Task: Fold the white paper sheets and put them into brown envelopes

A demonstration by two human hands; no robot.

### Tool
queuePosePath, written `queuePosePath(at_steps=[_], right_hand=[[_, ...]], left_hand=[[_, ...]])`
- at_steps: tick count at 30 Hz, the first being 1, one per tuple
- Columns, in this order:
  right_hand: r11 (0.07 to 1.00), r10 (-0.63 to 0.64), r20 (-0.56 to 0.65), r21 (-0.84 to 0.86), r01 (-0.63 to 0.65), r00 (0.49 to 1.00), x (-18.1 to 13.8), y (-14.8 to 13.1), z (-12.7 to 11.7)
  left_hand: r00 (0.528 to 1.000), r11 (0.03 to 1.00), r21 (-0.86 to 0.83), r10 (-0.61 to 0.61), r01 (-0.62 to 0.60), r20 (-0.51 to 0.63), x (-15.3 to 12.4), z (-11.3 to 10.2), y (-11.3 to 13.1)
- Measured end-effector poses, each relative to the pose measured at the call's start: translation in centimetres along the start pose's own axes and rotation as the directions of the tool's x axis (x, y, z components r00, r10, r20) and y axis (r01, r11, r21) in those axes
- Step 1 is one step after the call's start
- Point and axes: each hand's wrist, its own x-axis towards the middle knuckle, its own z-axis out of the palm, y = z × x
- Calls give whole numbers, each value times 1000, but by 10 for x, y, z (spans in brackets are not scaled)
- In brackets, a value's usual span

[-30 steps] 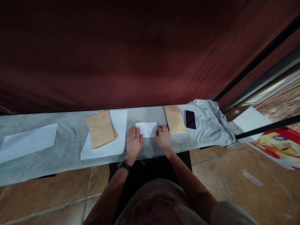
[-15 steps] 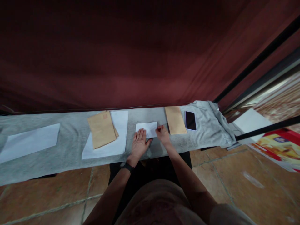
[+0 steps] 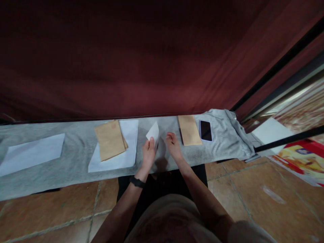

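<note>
My left hand is closed on a folded sheet of white paper, thumb on top. The paper is lifted off the cloth and tilted, with one corner pointing up. To its right, my right hand hovers over the cloth, apart from the paper. Its fingers are loosely curled with a small gap between them, and I see nothing held there. A brown envelope lies just right of that hand.
A grey cloth covers the narrow table. Brown envelopes lie on white sheets to the left, with another white sheet farther left. A phone lies at the right. A dark red curtain hangs behind.
The white paper lay flat under both hands before. My left hand has picked it up and turned it upright, and my right hand has let go of its right edge.
</note>
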Motion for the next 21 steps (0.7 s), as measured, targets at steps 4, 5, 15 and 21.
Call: queuePosePath(at_steps=[4, 5, 15, 21], right_hand=[[987, 161, -1, 1, -161, 987, -5, 22, 5], [983, 185, 17, 12, -185, 983, -6, 27, 5], [870, 31, 110, -492, 27, 993, 3, 38, -20], [732, -74, 191, -656, 183, 979, 4, 40, -18]], left_hand=[[966, 868, -442, -258, 225, -14, -1, 3, 2], [952, 826, -498, -306, 265, -1, -2, 2, 0], [953, 939, -224, -288, 261, -94, -2, -32, -38], [997, 813, 582, -18, -29, 74, -10, -44, -41]])
